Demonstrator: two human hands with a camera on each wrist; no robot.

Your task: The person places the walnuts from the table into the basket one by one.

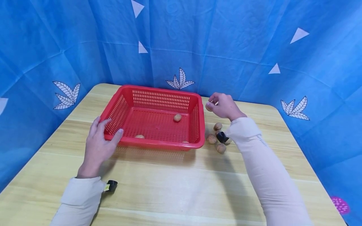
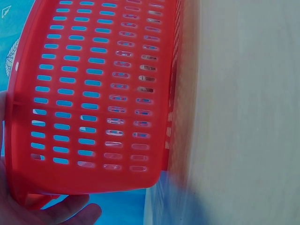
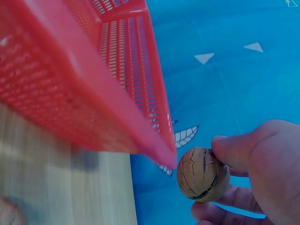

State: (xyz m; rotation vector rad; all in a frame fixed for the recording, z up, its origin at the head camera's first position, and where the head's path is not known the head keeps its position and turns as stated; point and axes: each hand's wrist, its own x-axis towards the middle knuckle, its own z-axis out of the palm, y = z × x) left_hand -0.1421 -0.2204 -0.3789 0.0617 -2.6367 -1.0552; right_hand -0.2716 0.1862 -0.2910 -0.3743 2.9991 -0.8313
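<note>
My right hand [image 1: 226,107] pinches a walnut [image 3: 202,174] between thumb and fingertips, just off the right side of a red plastic basket [image 1: 158,143]. The same walnut is partly hidden by the fingers in the head view. At the basket's near left corner, my left hand [image 1: 100,146] holds the rim, with its thumb on the near side and its fingers at the left end. Inside the basket lies a walnut [image 1: 177,117] toward the right. Another walnut [image 1: 139,136] shows partly above the near rim, and a sliver of a third [image 1: 185,142] peeks out.
Several walnuts [image 1: 221,148] lie on the wooden table [image 1: 175,188] to the right of the basket, partly covered by the right wrist's black camera [image 1: 222,137]. A blue patterned curtain [image 1: 234,56] hangs behind the table and along its sides.
</note>
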